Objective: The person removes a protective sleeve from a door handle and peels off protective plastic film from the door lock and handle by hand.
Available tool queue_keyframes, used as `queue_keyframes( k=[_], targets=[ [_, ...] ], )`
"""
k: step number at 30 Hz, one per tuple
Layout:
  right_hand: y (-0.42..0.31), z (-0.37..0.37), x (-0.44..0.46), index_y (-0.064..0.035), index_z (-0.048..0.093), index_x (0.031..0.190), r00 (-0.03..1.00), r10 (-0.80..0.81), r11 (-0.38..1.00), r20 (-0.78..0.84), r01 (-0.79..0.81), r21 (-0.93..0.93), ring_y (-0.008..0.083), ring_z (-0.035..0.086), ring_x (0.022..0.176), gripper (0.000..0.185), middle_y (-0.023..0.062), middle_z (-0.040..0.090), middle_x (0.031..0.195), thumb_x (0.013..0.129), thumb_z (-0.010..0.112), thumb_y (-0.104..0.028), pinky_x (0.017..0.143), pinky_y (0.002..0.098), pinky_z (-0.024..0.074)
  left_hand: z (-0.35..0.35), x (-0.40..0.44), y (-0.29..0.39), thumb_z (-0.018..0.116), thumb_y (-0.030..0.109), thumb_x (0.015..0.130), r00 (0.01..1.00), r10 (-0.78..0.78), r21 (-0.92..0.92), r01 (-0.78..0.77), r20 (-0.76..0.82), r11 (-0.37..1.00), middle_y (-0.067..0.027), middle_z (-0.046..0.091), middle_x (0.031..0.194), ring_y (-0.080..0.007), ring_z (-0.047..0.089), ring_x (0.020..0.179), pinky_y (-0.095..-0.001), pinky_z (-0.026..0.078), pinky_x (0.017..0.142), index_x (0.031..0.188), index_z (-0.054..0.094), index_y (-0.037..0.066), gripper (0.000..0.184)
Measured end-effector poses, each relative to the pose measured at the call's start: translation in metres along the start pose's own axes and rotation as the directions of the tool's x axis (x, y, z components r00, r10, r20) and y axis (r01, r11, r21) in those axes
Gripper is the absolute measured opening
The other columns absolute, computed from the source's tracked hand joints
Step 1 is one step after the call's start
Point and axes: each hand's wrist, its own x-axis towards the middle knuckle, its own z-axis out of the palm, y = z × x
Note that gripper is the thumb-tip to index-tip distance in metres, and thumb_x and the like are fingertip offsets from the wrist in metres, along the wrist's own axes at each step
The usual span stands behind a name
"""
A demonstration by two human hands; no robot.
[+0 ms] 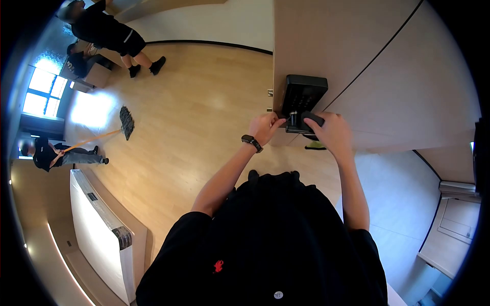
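Note:
A black door lock with a keypad (304,91) is mounted near the edge of a beige door (347,46). At its lower left side is my left hand (265,127), with a dark band on the wrist; thumb and fingers are pinched together, and what they hold is too small to make out. My right hand (332,133) has its fingers closed on the lock's black handle (313,120) at the lower right. A small dark cylinder (293,118) shows between the two hands. Metal latch parts (270,93) stick out of the door's edge.
A person (48,153) at the left holds a mop (127,122) on the wooden floor (194,102). Another person (102,30) stands at the upper left, near a seated person (77,62). A wrapped mattress (102,229) leans at the lower left.

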Motion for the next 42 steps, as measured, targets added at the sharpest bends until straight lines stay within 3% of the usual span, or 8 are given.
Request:
queue_keyframes(
  k=[15,17,20,23,27,33,39,42],
  targets=[
    [0.018,0.021,0.039,-0.0086,0.072,0.085,0.968,0.067,0.978,0.240,-0.016,-0.208,0.0309,0.064,0.085,0.036,0.0175,0.066,0.081,0.069,0.073,-0.041,0.075,0.0409,0.0499,0.022,-0.008,-0.001,0.057,0.023,0.089,1.000,-0.016,0.159,0.012,0.026,0.987,-0.0116,0.062,0.067,-0.0259,0.058,0.059,-0.0366,0.044,0.053,0.082,0.060,0.004,0.021],
    [0.024,0.019,0.034,-0.0081,0.072,0.085,0.977,0.023,0.997,0.212,-0.007,-0.078,0.0308,0.064,0.083,0.035,0.0172,0.066,0.081,0.071,0.071,-0.040,0.074,0.0402,0.0504,0.057,-0.011,-0.030,0.049,0.028,0.093,0.997,-0.074,-0.489,0.054,-0.022,0.871,-0.0088,0.064,0.069,-0.0161,0.057,0.053,-0.0312,0.043,0.050,0.086,0.060,0.005,0.027],
    [0.015,0.003,0.031,-0.0081,0.072,0.087,0.962,0.112,0.978,0.247,-0.151,0.145,0.0312,0.064,0.080,0.036,0.0167,0.066,0.081,0.072,0.070,-0.041,0.073,0.0397,0.0511,0.028,-0.013,0.025,0.040,0.033,0.097,0.930,-0.331,-0.741,0.335,0.161,0.582,-0.0047,0.062,0.066,-0.0073,0.045,0.044,-0.0239,0.036,0.042,0.092,0.057,0.004,0.034],
    [-0.008,0.006,0.025,-0.0070,0.072,0.086,0.988,0.101,0.992,0.113,-0.092,-0.085,0.0313,0.065,0.073,0.036,0.0169,0.066,0.075,0.073,0.069,-0.041,0.069,0.0394,0.0512,0.016,-0.012,0.047,0.036,0.039,0.097,0.922,-0.328,-0.850,0.334,0.205,0.406,-0.0040,0.062,0.066,-0.0055,0.038,0.041,-0.0204,0.029,0.037,0.094,0.054,0.005,0.039],
    [0.012,0.021,0.027,-0.0038,0.071,0.083,0.996,0.081,0.996,-0.046,-0.082,-0.021,0.0311,0.062,0.065,0.034,0.0171,0.065,0.070,0.075,0.069,-0.037,0.062,0.0378,0.0490,0.020,-0.004,0.052,0.033,0.049,0.096,0.926,-0.286,-0.773,0.367,0.247,0.517,-0.0042,0.058,0.067,-0.0054,0.042,0.045,-0.0199,0.029,0.038,0.086,0.052,0.008,0.046],
    [0.008,0.010,-0.021,0.0031,0.062,0.076,0.993,0.115,0.878,-0.033,-0.086,0.470,0.0104,0.044,0.058,0.036,0.0046,0.055,0.061,0.083,0.066,-0.032,0.053,0.0282,0.0371,-0.013,-0.019,0.058,0.034,0.054,0.094,0.895,-0.371,-0.757,0.418,0.248,0.503,-0.0012,0.051,0.062,-0.0061,0.035,0.040,-0.0206,0.026,0.036,0.083,0.053,0.007,0.052],
    [0.023,0.064,-0.068,0.0020,0.063,0.080,0.978,0.208,0.812,0.006,-0.177,0.556,0.0117,0.049,0.056,0.031,0.0085,0.056,0.059,0.083,0.065,-0.029,0.053,0.0292,0.0402,0.005,-0.042,0.030,0.045,0.025,0.093,0.863,-0.338,-0.824,0.478,0.377,0.302,0.0003,0.044,0.067,-0.0080,0.041,0.051,-0.0214,0.035,0.046,0.086,0.051,0.007,0.020],
    [0.033,0.079,-0.071,0.0015,0.063,0.079,0.977,0.189,0.800,0.104,-0.214,0.561,0.0125,0.050,0.055,0.030,0.0089,0.055,0.059,0.081,0.067,-0.028,0.053,0.0295,0.0404,0.040,-0.049,-0.018,0.050,-0.003,0.082,0.876,-0.342,-0.861,0.436,0.340,0.261,-0.0054,0.045,0.100,-0.0148,0.049,0.086,-0.0265,0.045,0.077,0.108,0.044,0.010,0.029]
  ],
)
